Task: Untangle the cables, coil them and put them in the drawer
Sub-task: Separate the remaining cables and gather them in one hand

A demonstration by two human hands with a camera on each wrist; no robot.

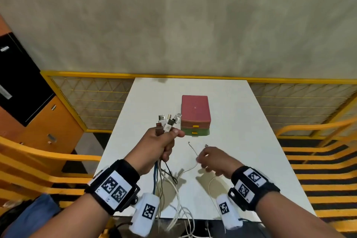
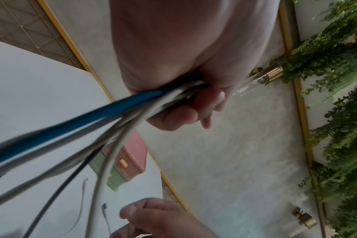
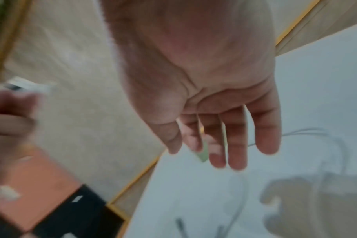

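My left hand (image 1: 170, 141) is raised above the white table (image 1: 241, 121) and grips a bundle of cables (image 1: 164, 177) just below their plugs (image 1: 167, 122). The plugs stick up out of the fist. Blue, white and black strands hang down past the table's front edge. In the left wrist view my fingers (image 2: 179, 116) curl round the blue cable (image 2: 92, 119) and the others. My right hand (image 1: 202, 160) hovers with straight fingers (image 3: 234, 145), holding nothing, over a thin white cable (image 1: 193, 152) lying on the table. A small drawer unit (image 1: 195, 114), pink over green, stands behind, both drawers closed.
A yellow mesh railing (image 1: 92, 98) runs behind the table. An orange and black cabinet (image 1: 29, 92) stands at the left. Yellow slatted benches (image 1: 318, 170) flank the table on both sides. Green plants (image 2: 340, 80) show in the left wrist view.
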